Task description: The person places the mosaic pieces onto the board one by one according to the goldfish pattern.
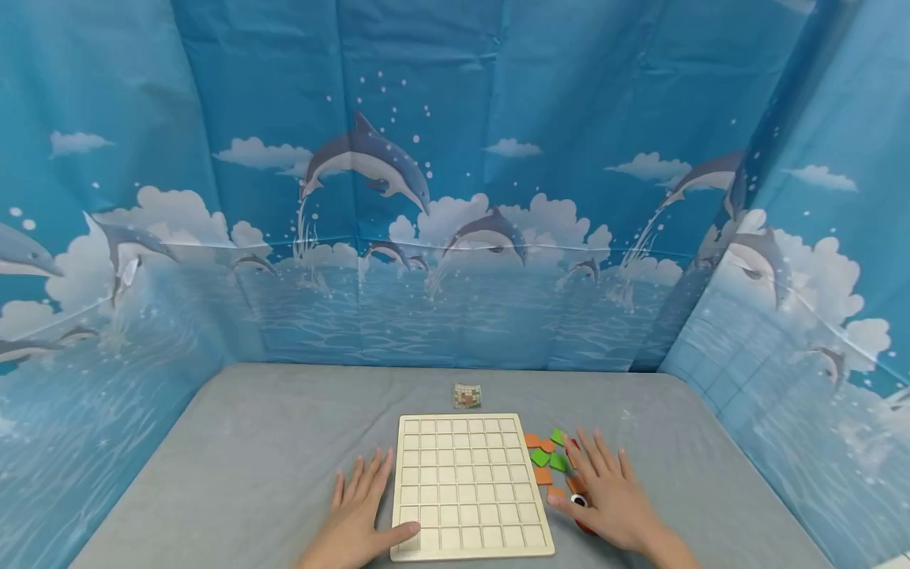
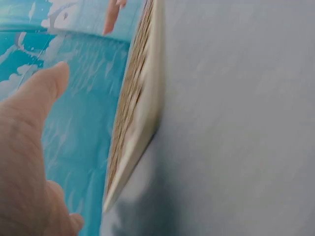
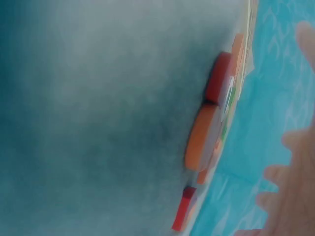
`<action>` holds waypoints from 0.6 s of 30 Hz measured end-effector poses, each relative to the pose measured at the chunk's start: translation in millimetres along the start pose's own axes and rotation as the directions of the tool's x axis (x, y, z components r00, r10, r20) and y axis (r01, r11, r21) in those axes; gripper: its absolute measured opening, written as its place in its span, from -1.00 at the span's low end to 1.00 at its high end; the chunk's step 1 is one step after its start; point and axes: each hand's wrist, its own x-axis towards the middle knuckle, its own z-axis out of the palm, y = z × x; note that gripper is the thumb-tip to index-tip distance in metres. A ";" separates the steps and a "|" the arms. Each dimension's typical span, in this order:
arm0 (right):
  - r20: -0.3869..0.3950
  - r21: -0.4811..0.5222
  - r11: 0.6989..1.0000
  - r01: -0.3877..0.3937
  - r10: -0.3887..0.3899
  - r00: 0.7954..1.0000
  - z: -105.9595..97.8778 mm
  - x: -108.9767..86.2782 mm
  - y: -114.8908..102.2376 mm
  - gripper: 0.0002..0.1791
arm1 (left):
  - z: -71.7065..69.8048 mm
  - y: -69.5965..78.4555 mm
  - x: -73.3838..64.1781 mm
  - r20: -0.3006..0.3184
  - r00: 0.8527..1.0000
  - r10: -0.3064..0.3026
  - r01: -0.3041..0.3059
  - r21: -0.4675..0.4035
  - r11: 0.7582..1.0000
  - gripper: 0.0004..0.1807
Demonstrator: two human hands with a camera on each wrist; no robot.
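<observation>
A pale wooden grid board (image 1: pixel 465 476) with rows of square recesses lies on the grey table. My left hand (image 1: pixel 359 514) is at its left side, fingers spread and straight, the thumb overlapping the lower left corner. In the left wrist view that hand (image 2: pixel 27 142) shows beside the board's edge (image 2: pixel 147 103). My right hand (image 1: pixel 614 498) spreads over a small pile of orange pieces (image 1: pixel 543 476) and green pieces (image 1: pixel 540 457) at the board's right, partly covering them. A round eye piece (image 1: pixel 579 500) shows by its thumb. Neither hand grips anything.
A small printed card (image 1: pixel 467 396) lies behind the board. In the right wrist view, a thick red piece (image 3: pixel 217 78) and an orange piece (image 3: pixel 199 140) rest on the grey surface. A blue dolphin-print curtain (image 1: pixel 455 308) encloses the table's back and sides.
</observation>
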 end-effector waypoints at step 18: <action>0.159 0.214 0.957 -0.193 0.161 0.974 -22.3 10.6 17.1 -0.30 | 33.0 -10.6 -1.9 -0.014 0.997 0.073 -0.069 0.183 0.981 0.27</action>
